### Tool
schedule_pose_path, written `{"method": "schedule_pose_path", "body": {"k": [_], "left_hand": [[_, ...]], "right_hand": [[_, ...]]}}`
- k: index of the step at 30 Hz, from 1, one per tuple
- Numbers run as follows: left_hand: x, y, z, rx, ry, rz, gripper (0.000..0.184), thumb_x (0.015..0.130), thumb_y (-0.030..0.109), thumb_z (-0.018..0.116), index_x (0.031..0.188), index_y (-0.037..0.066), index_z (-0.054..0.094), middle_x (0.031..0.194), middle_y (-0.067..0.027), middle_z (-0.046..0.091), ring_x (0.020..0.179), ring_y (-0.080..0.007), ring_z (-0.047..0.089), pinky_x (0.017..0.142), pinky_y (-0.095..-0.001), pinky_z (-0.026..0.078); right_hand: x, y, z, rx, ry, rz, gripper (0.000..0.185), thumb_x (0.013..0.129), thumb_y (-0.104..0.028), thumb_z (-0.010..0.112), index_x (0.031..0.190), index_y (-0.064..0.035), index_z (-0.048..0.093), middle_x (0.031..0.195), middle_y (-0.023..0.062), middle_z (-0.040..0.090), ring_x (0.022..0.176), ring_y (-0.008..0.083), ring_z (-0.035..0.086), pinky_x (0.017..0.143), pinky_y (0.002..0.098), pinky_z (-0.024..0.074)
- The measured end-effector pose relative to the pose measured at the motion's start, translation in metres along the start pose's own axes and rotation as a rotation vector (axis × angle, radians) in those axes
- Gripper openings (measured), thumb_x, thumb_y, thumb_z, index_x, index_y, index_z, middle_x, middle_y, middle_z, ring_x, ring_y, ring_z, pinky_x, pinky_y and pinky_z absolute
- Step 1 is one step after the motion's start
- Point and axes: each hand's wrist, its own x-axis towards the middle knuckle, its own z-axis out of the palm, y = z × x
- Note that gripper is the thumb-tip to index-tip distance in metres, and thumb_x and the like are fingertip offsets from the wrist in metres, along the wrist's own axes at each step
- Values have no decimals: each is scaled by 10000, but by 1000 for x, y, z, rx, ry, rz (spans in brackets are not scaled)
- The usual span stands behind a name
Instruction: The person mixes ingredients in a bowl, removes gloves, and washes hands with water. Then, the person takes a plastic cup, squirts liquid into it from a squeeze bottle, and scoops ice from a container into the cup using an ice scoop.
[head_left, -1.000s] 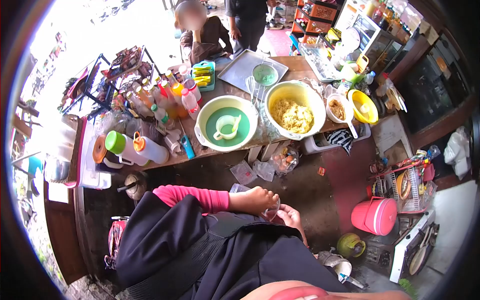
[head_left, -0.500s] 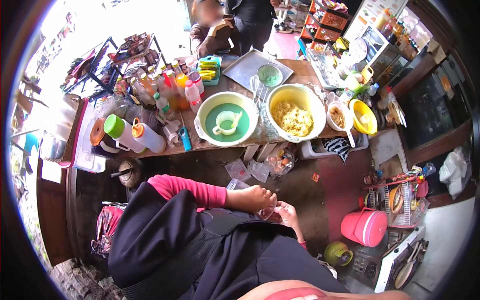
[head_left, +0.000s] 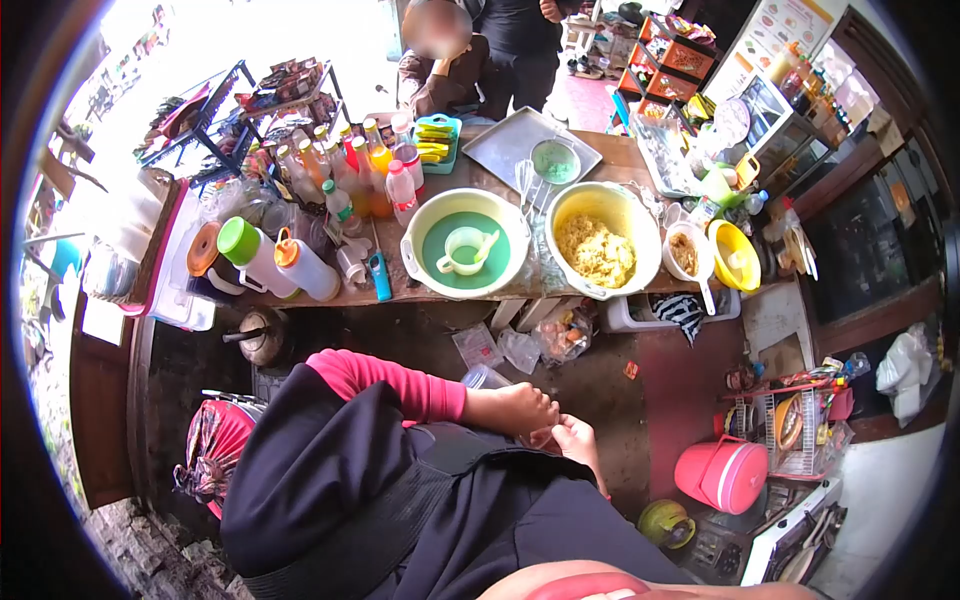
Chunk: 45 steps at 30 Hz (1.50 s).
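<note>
My left hand [head_left: 527,410], at the end of a pink sleeve, is closed in front of my lap. A clear plastic item [head_left: 484,377], like a stack of cups or a packet, shows behind that wrist and again below the fingers. My right hand [head_left: 576,441] meets it from the right, its fingertips pinched at the item's near end. My fingers hide much of the plastic. Beyond my hands, on the table, stand a white basin [head_left: 411,222] of green liquid with a measuring cup [head_left: 466,252] in it, and a cream basin [head_left: 640,215] of yellowish shredded food [head_left: 597,250].
A metal tray [head_left: 500,150], several bottles [head_left: 400,190], flasks [head_left: 308,268] and a yellow bowl [head_left: 737,270] crowd the wooden table. Two people [head_left: 440,80] are on its far side. A pink cooler [head_left: 722,474] and a green gas cylinder [head_left: 666,524] stand on the floor to the right.
My hands have come closer together, with my left fingers now curled nearer the right fingertips. The whole view has shifted slightly, so the table appears a little lower and farther right.
</note>
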Motion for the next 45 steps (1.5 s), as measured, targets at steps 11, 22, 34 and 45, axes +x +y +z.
{"method": "schedule_pose_path", "body": {"k": [11, 22, 34, 45], "left_hand": [[-16, 13, -4, 165, 136, 21, 348, 870, 294, 468, 903, -39, 562, 645, -54, 560, 561, -183, 591, 469, -284, 448], [-11, -15, -24, -209, -67, -1, 880, 654, 457, 724, 1300, -30, 378, 1061, -184, 563, 1003, -313, 580, 824, -392, 487], [9, -21, -37, -425, -383, -117, 805, 618, 597, 719, 1093, -20, 513, 847, -210, 647, 795, -383, 633, 690, -448, 496], [6, 0, -38, -235, -232, -81, 757, 639, 512, 724, 1112, -31, 491, 789, -152, 632, 760, -307, 650, 629, -371, 506]], "right_hand": [[-15, -2, 17, -89, 59, -16, 156, 807, 39, 497, 957, 63, 528, 795, 147, 672, 643, 156, 649, 599, 258, 517], [-16, 2, 17, -236, 199, -188, 157, 770, 43, 532, 926, 42, 552, 759, 65, 655, 625, 57, 579, 574, 197, 454], [-31, -16, 27, 1, 24, -98, 270, 889, -158, 519, 1079, 32, 539, 945, 146, 654, 840, 185, 643, 764, 301, 513], [-39, -36, 16, 39, 14, 47, 226, 871, -132, 519, 1020, 26, 580, 932, 139, 659, 819, 211, 665, 769, 333, 546]]}}
